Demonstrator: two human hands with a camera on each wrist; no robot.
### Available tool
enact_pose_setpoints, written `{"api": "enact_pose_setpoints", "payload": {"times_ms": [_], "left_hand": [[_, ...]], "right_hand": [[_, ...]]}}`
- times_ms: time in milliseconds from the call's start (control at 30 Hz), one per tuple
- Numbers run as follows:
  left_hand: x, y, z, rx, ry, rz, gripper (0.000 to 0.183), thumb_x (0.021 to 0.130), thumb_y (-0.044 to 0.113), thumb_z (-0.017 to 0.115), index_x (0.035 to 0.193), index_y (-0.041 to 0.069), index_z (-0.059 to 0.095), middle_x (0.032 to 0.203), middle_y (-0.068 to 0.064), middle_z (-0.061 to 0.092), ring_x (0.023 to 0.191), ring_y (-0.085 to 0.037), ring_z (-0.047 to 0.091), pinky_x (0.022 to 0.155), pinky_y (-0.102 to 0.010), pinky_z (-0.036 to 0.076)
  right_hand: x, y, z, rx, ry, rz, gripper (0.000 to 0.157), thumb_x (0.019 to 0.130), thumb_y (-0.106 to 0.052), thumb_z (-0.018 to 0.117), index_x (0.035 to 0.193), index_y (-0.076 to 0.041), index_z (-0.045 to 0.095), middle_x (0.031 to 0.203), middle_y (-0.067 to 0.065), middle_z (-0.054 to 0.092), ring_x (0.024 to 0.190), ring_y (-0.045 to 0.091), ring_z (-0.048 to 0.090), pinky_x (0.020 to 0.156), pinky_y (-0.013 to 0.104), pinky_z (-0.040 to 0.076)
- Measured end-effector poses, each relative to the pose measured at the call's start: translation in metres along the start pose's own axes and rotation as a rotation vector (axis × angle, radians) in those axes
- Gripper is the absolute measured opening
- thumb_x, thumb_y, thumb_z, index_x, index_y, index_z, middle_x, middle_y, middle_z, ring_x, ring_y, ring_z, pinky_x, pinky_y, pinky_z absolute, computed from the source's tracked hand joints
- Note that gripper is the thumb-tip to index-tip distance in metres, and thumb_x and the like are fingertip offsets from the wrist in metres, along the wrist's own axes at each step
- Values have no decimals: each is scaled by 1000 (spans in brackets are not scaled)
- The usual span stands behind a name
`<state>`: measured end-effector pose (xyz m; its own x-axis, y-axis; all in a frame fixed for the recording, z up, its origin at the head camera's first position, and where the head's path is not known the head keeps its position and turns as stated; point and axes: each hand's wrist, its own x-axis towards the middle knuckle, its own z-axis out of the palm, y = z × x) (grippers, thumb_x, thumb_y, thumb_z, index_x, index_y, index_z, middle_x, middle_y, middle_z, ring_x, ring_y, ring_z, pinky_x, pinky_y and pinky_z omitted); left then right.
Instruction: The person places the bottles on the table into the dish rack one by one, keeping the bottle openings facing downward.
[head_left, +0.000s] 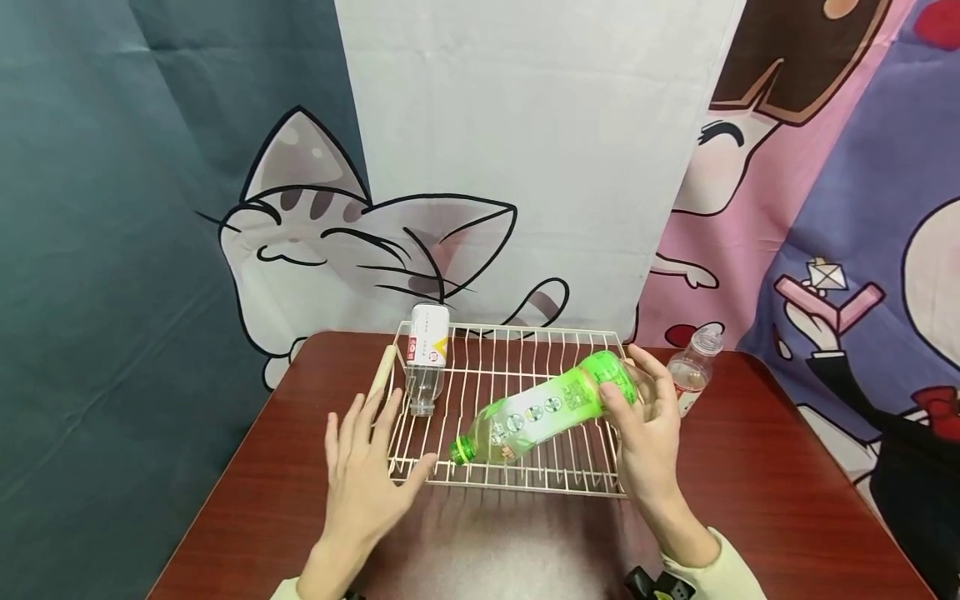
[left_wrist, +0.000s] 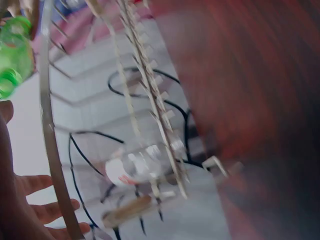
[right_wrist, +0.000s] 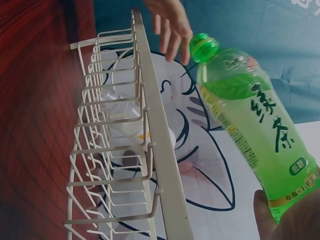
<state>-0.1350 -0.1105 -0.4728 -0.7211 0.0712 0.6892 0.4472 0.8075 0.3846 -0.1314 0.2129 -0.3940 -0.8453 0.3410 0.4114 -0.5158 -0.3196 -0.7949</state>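
My right hand [head_left: 649, 446] grips a green tea bottle [head_left: 543, 412] round its base end. The bottle is tilted over the white wire rack [head_left: 517, 477], its green cap pointing left and down. In the right wrist view the green tea bottle [right_wrist: 255, 120] shows its label and cap. My left hand [head_left: 367, 475] hovers at the rack's front left corner with fingers spread and holds nothing. Within the rack at the left, a clear bottle [head_left: 427, 358] with a white label lies neck toward me. The left wrist view is blurred.
Behind my right hand, another clear bottle [head_left: 693, 367] stands on the brown table [head_left: 757, 467], partly hidden by the fingers. A printed cloth [head_left: 540, 167] with cartoon figures hangs behind the table. The rack has raised wire sides and a wooden-coloured handle [head_left: 382, 371] at the left.
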Motion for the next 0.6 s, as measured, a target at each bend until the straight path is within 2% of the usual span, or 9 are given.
{"api": "enact_pose_setpoints", "payload": {"times_ms": [133,333,467,600], "left_hand": [[-6,-14,-5,43,-61,-49,98,84,56,82,166,14,50,167,-23,49,158,-49,38,130,-72,16],[-13,-20,-4,59,-143,-118,101,84,59,86,168,19,48,173,-19,43,161,-45,35,121,-74,32],[-16,-21,-3,44,-178,-163,99,88,58,86,171,23,45,177,-13,39,151,-46,49,101,-76,50],[-17,-21,-1,12,-187,-192,101,90,55,87,174,24,40,179,-9,35,123,-53,69,78,-73,58]], "right_hand": [[1,0,-1,9,9,11,55,101,18,59,151,-4,55,132,16,61,100,15,74,81,27,67],[3,0,-3,11,11,7,53,101,19,58,150,-3,56,129,15,63,99,15,74,80,27,67],[3,-2,-3,15,31,19,52,102,16,59,151,-2,54,128,14,64,97,15,74,81,26,66],[5,-3,-5,12,47,34,52,103,15,60,151,-5,55,128,14,64,94,14,75,80,26,66]]}}
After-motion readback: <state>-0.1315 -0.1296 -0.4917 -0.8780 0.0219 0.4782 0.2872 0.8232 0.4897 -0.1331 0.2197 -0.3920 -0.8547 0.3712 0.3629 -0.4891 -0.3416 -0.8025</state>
